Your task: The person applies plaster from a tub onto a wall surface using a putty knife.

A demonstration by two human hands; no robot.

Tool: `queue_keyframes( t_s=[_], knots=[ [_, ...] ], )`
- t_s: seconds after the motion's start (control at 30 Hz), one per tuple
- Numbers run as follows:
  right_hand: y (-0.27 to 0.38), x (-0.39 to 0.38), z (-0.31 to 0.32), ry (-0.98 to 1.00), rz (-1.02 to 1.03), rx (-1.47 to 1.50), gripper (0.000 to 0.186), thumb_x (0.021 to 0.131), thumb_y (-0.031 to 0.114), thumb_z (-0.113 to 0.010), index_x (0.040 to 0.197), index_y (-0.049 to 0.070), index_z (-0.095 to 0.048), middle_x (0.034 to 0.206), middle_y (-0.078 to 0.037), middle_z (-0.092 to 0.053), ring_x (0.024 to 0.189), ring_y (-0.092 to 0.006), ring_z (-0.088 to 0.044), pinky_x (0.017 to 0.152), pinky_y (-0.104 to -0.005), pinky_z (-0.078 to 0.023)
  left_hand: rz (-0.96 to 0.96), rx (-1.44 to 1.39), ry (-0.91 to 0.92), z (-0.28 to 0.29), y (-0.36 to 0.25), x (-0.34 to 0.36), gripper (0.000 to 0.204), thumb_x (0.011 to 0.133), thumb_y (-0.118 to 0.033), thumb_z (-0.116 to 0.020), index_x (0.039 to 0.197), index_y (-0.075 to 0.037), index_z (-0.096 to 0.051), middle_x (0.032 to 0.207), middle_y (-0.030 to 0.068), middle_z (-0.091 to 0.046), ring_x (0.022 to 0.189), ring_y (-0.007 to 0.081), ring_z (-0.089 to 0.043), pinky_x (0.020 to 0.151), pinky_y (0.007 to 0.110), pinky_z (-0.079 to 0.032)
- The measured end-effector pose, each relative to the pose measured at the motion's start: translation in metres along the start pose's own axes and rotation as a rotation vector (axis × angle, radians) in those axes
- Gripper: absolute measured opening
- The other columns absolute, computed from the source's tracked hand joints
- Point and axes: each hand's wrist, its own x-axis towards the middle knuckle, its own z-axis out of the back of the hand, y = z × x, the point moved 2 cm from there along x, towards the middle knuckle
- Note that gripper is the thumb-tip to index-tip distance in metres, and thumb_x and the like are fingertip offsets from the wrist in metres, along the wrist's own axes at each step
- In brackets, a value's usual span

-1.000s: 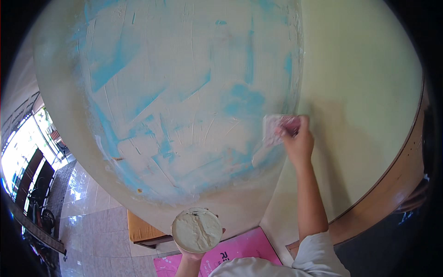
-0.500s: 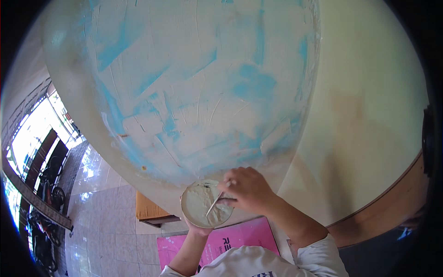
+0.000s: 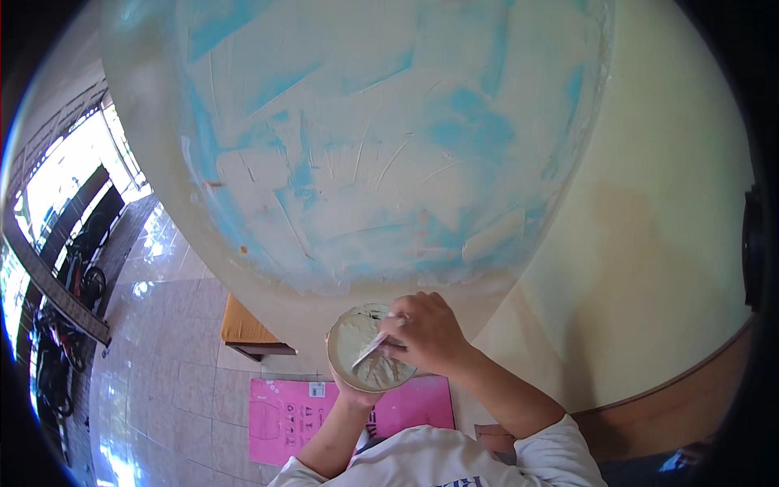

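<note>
My left hand (image 3: 357,396) is wrapped under a round bowl (image 3: 332,363) and holds it up near my body. Off-white paste (image 3: 350,337) fills the bowl, smooth on its left side and streaked on its right. A thin, flat scraper (image 3: 370,351) is pinched in my right hand (image 3: 432,333), its tip dipping into the paste. Fingers hide the scraper's upper end. In front of me stands a wall (image 3: 324,288) with a large area of white coating (image 3: 349,122), ridged by strokes, where light blue patches (image 3: 471,126) show through.
A pink box or board (image 3: 272,422) lies on the tiled floor (image 3: 170,341) by my body. Left of the bowl is a low stool with an orange-brown top (image 3: 243,323). Motorbikes (image 3: 61,357) stand beyond a metal rail (image 3: 57,288) at far left. A brown ledge (image 3: 649,410) curves along the right.
My view has shifted, so the wall sits higher and further right in the picture. Within the bowl, the scraper's tip has moved to the left. Both hands keep their hold.
</note>
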Motion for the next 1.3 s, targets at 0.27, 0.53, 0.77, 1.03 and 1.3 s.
queue_keyframes(
  t_s=[0.27, 0.53, 0.77, 1.03, 1.3],
  knots=[
    [-0.049, -0.061, -0.043, -0.443, -0.547, 0.771, 0.058, 0.078, 0.017, -0.087, 0.115, 0.011, -0.043, 0.097, -0.004, -0.055, 0.082, -0.0136, -0.053, 0.068, -0.0314, -0.046, 0.015, 0.005, 0.088, 0.002, 0.016, -0.004, 0.075, 0.095, -0.068, -0.042, 0.148, -0.016, -0.045, 0.149, 0.0178, -0.048, 0.134, 0.0432, -0.049, 0.109, 0.073, -0.034],
    [-0.068, -0.105, -0.085, -0.621, -1.245, 1.260, 0.047, 0.089, 0.019, -0.079, 0.117, 0.013, -0.041, 0.102, -0.002, -0.056, 0.083, -0.0086, -0.052, 0.072, -0.0260, -0.045, -0.031, 0.330, -0.006, 0.011, 0.017, -0.020, 0.079, 0.092, -0.073, -0.043, 0.149, -0.019, -0.044, 0.151, 0.0137, -0.047, 0.135, 0.0450, -0.047, 0.108, 0.080, -0.028],
    [-0.090, -0.064, -0.055, -0.689, -0.883, 0.509, 0.050, 0.085, 0.033, -0.083, 0.110, 0.006, -0.049, 0.093, -0.007, -0.069, 0.078, -0.0215, -0.068, 0.067, -0.0326, -0.053, 0.016, 0.323, 0.063, 0.019, -0.016, -0.041, 0.082, 0.095, -0.067, -0.045, 0.157, -0.017, -0.025, 0.157, 0.0172, -0.036, 0.140, 0.0425, -0.040, 0.109, 0.073, -0.034],
    [-0.130, -0.062, -0.008, -0.563, -1.130, -0.329, 0.060, 0.074, 0.045, -0.087, 0.106, 0.006, -0.055, 0.084, -0.015, -0.070, 0.080, -0.0379, -0.070, 0.071, -0.0460, -0.053, 0.043, 0.491, 0.068, 0.008, -0.063, -0.045, 0.085, 0.094, -0.069, -0.048, 0.159, -0.023, -0.019, 0.160, 0.0157, -0.030, 0.143, 0.0419, -0.037, 0.113, 0.072, -0.032],
    [-0.101, -0.030, -0.028, -0.516, -0.927, -0.379, 0.060, 0.075, 0.054, -0.084, 0.101, 0.008, -0.056, 0.084, -0.015, -0.070, 0.078, -0.0408, -0.068, 0.070, -0.0491, -0.052, 0.207, 0.167, 0.033, 0.026, -0.093, -0.049, 0.089, 0.091, -0.071, -0.050, 0.159, -0.023, -0.020, 0.160, 0.0122, -0.031, 0.147, 0.0397, -0.032, 0.114, 0.072, -0.029]
  ],
)
